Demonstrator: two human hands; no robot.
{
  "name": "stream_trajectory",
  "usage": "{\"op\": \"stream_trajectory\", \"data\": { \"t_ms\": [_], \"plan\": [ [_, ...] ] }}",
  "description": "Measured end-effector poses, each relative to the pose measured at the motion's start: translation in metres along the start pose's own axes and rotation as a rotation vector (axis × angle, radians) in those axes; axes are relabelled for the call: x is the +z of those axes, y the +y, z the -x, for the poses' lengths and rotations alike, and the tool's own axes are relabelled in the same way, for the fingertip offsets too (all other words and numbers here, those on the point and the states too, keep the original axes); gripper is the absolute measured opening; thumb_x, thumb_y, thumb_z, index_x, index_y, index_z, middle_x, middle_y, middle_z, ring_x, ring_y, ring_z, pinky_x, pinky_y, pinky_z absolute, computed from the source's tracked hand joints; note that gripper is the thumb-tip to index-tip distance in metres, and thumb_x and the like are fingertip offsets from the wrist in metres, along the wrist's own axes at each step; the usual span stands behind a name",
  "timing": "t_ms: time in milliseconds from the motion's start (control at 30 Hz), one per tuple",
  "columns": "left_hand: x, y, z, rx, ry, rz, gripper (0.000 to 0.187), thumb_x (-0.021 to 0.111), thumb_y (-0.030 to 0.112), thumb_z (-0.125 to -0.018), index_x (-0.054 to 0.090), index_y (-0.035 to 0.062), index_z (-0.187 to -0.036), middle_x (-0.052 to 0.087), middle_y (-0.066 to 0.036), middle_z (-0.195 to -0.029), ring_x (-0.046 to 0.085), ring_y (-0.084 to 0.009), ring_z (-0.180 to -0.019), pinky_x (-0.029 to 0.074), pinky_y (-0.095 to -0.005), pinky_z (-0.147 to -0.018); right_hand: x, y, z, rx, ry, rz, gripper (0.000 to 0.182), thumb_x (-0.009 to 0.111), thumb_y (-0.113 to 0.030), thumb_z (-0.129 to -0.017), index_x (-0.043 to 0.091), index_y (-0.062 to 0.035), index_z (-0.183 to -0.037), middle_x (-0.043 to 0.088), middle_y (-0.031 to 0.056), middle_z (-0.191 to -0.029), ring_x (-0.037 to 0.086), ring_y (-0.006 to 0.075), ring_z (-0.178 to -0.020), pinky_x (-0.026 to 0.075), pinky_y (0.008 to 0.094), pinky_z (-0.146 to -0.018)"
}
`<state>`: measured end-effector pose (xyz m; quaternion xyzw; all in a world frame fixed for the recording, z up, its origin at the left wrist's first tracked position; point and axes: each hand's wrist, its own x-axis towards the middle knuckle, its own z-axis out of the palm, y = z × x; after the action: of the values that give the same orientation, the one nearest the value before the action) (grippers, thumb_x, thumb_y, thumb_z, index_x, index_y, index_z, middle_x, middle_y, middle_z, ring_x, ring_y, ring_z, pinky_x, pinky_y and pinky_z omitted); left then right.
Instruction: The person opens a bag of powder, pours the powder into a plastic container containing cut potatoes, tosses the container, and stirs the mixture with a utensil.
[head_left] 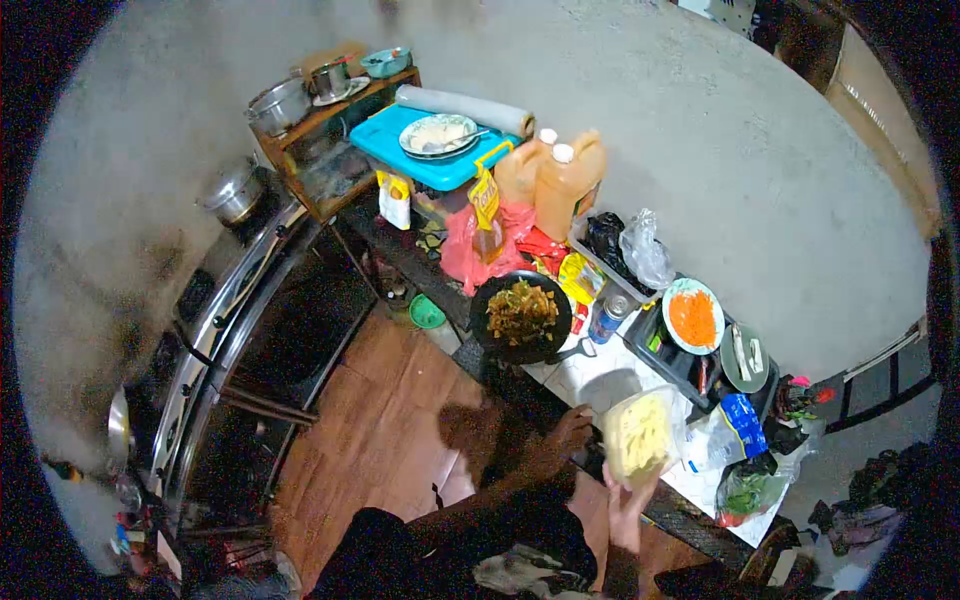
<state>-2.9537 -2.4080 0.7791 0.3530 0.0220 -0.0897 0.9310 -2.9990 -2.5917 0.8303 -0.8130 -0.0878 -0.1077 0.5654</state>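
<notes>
A clear tub of pale yellow, margarine-like spread (640,436) is held up over the near edge of the counter. My right hand (630,496) grips it from below, fingers around its underside. Just left of the tub is my left hand (572,430), in shadow, its fingers loosely bent and apart, with nothing visible in them. Beyond my hands, a black pan (484,338) holds browned, chopped food (522,314). A blue drink can (608,318) stands to the pan's right, near a dark-handled utensil (578,349).
A plate of grated orange food (692,316) and a green plate (744,374) sit on a dark tray (655,350). Large jugs (570,185) stand against the wall beside a blue lid (375,140). A stove (215,350) is at left. A blue-and-white bag (738,428) lies right.
</notes>
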Motion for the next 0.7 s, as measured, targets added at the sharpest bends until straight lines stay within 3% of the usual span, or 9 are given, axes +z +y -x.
{"op": "stream_trajectory", "data": {
  "t_ms": [100, 167, 267, 333, 400, 467, 567, 633, 700],
  "plan": [
    [0.003, -0.014, -0.008, 0.093, 0.051, -0.214, 0.062, 0.053, 0.024, -0.088, 0.02, 0.0163, -0.14, 0.044, -0.007, -0.123, 0.052, -0.0149, -0.094, 0.043, -0.0267, -0.083, 0.002, 0.008, -0.014, -0.082, -0.068, -0.164, 0.062, 0.046, -0.032, -0.091, 0.016, -0.0088, -0.14, 0.027, 0.0109, -0.138, 0.031, 0.0278, -0.124, 0.043, 0.0463, -0.09],
    [-0.024, -0.046, -0.02, 0.108, 0.019, 0.045, 0.063, 0.053, 0.022, -0.088, 0.019, 0.0162, -0.14, 0.044, -0.008, -0.123, 0.053, -0.0142, -0.09, 0.045, -0.0256, -0.079, 0.009, -0.014, -0.025, 0.452, 0.216, -0.721, 0.067, 0.046, -0.042, -0.089, 0.017, -0.009, -0.14, 0.031, 0.0081, -0.137, 0.034, 0.0267, -0.123, 0.043, 0.045, -0.09],
    [-0.014, -0.042, -0.029, -0.019, 0.243, 0.206, 0.065, 0.053, 0.015, -0.087, 0.016, 0.0158, -0.141, 0.046, -0.01, -0.121, 0.054, -0.0119, -0.077, 0.048, -0.0233, -0.066, -0.001, 0.174, 0.0, 0.489, 0.149, -0.289, 0.068, 0.043, -0.052, -0.087, 0.023, -0.0107, -0.138, 0.037, 0.0072, -0.133, 0.04, 0.0236, -0.119, 0.045, 0.0406, -0.089],
    [-0.003, -0.02, -0.021, 0.097, 0.184, 0.004, 0.066, 0.054, 0.014, -0.086, 0.016, 0.0156, -0.14, 0.046, -0.01, -0.122, 0.053, -0.0113, -0.075, 0.048, -0.024, -0.066, 0.002, 0.016, -0.038, 0.242, 0.043, -0.216, 0.063, 0.044, -0.051, -0.088, 0.031, -0.0114, -0.135, 0.041, 0.0077, -0.13, 0.044, 0.0211, -0.115, 0.046, 0.0362, -0.087],
    [-0.006, -0.023, -0.032, 0.193, 0.193, -0.01, 0.066, 0.054, 0.014, -0.086, 0.017, 0.0154, -0.14, 0.046, -0.01, -0.122, 0.052, -0.0117, -0.073, 0.048, -0.0241, -0.066, 0.004, 0.0, -0.064, 0.789, 0.158, -1.086, 0.061, 0.044, -0.051, -0.087, 0.032, -0.0135, -0.134, 0.04, 0.0069, -0.131, 0.045, 0.0206, -0.113, 0.046, 0.0362, -0.087],
    [-0.008, -0.028, -0.038, 0.285, 0.201, -0.017, 0.066, 0.055, 0.014, -0.085, 0.017, 0.0152, -0.14, 0.046, -0.01, -0.121, 0.051, -0.0122, -0.072, 0.047, -0.0241, -0.066, 0.02, -0.027, -0.08, 0.867, 0.288, -0.79, 0.063, 0.045, -0.05, -0.087, 0.029, -0.0121, -0.135, 0.042, 0.0105, -0.127, 0.047, 0.0269, -0.112, 0.045, 0.0387, -0.09],
    [-0.023, -0.021, -0.027, 0.334, 0.187, -0.094, 0.067, 0.055, 0.014, -0.086, 0.016, 0.0161, -0.14, 0.044, -0.011, -0.125, 0.053, -0.0153, -0.081, 0.049, -0.0283, -0.071, 0.021, -0.029, -0.087, 0.677, 0.047, -1.023, 0.064, 0.044, -0.049, -0.088, 0.028, -0.0087, -0.135, 0.041, 0.0127, -0.128, 0.045, 0.0276, -0.113, 0.044, 0.0397, -0.09],
    [-0.031, -0.011, -0.032, 0.315, 0.152, 0.012, 0.068, 0.056, 0.019, -0.087, 0.014, 0.0175, -0.14, 0.04, -0.012, -0.13, 0.053, -0.0192, -0.095, 0.048, -0.0337, -0.079, 0.015, -0.048, -0.108, 0.125, -0.175, -0.333, 0.058, 0.049, -0.034, -0.09, 0.024, -0.0103, -0.136, 0.037, 0.0131, -0.13, 0.044, 0.0286, -0.116, 0.045, 0.0412, -0.089],
    [0.01, 0.013, -0.019, 0.322, 0.226, -0.113, 0.069, 0.056, 0.023, -0.087, 0.013, 0.0176, -0.14, 0.039, -0.012, -0.132, 0.051, -0.0205, -0.102, 0.046, -0.0362, -0.083, 0.022, 0.026, -0.106, 0.186, -0.156, -0.325, 0.061, 0.054, -0.022, -0.087, 0.022, -0.0093, -0.137, 0.037, 0.0128, -0.13, 0.043, 0.0289, -0.117, 0.046, 0.0391, -0.088]
  ]
}}
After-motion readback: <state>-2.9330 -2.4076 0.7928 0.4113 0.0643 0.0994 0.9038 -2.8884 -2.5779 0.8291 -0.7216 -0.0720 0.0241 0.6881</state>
